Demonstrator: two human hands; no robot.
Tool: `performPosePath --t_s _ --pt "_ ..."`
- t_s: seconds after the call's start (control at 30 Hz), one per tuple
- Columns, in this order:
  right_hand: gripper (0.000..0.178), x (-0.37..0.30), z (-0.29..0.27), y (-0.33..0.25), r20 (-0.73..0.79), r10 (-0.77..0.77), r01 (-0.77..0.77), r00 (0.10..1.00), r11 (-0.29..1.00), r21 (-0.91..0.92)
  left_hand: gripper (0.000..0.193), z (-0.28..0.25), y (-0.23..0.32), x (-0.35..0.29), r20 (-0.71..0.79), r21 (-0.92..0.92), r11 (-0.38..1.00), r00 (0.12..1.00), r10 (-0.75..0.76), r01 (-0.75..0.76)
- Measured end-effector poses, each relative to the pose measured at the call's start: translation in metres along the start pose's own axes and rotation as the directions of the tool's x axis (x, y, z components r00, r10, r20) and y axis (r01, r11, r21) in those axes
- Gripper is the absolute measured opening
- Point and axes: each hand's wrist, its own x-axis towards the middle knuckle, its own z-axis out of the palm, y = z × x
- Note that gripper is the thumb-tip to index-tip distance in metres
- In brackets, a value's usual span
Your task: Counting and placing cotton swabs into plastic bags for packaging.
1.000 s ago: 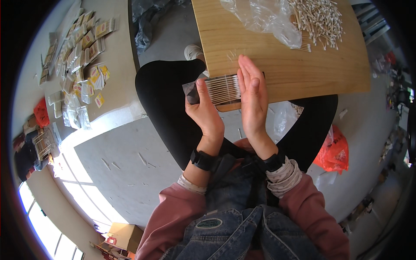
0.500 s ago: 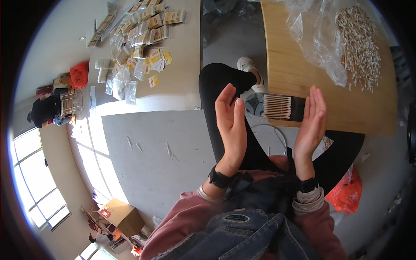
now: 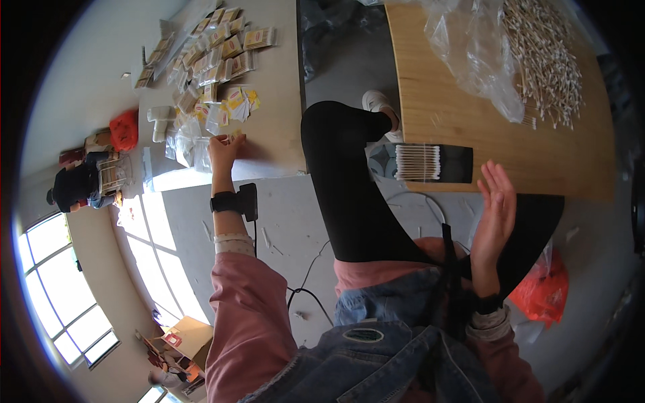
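Observation:
My left hand [image 3: 224, 153] reaches onto the grey table at the left, its fingers pinched at a small yellow-and-white card [image 3: 236, 136] near the table's front edge. My right hand [image 3: 496, 211] is open and holds nothing, the fingers extended, just in front of the wooden table. Beside it a neat row of cotton swabs [image 3: 418, 163] lies across a dark strip [image 3: 458, 164] at the wooden table's near left corner. More yellow-and-white cards [image 3: 240, 106] are piled beyond my left hand, next to clear plastic bags [image 3: 191, 146].
Several filled swab packets [image 3: 225, 57] cover the back of the grey table. A big heap of loose swabs [image 3: 545, 64] and a clear plastic sheet [image 3: 470, 54] lie on the wooden table [image 3: 430, 101]. A red bag [image 3: 543, 289] sits low at the right. Other people are far left.
My left hand has gone from in front of my lap leftward to the card on the grey table. My right hand has dropped slightly nearer to me, away from the swab row.

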Motion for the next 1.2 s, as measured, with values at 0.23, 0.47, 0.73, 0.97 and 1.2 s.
performPosePath --t_s 0.23,0.47,0.73,0.97,1.2 --pt "0.045 -0.003 0.008 -0.007 0.062 0.034 -0.035 0.998 0.999 0.012 0.043 -0.011 -0.001 -0.055 0.308 -0.133 0.988 0.945 0.114 -0.075" --pt "0.041 -0.005 0.014 -0.013 0.211 -0.072 0.072 0.975 0.997 0.009 0.036 -0.007 0.008 -0.149 -0.089 -0.657 0.754 0.993 -0.074 -0.003" --pt "0.048 0.046 0.188 -0.029 0.375 -0.481 0.562 0.793 0.814 -0.144 0.029 -0.059 0.086 -0.194 -0.169 -0.774 0.628 0.982 -0.085 -0.079" --pt "0.030 -0.092 0.194 0.011 0.997 0.062 0.623 -0.035 0.781 -0.026 0.010 -0.102 0.127 -0.197 -0.347 -0.763 0.552 0.934 0.087 -0.335" --pt "0.045 -0.042 0.162 -0.035 0.703 -0.352 0.736 0.618 0.572 -0.361 0.008 -0.089 0.147 -0.231 -0.168 -0.760 0.611 0.976 0.140 -0.219"
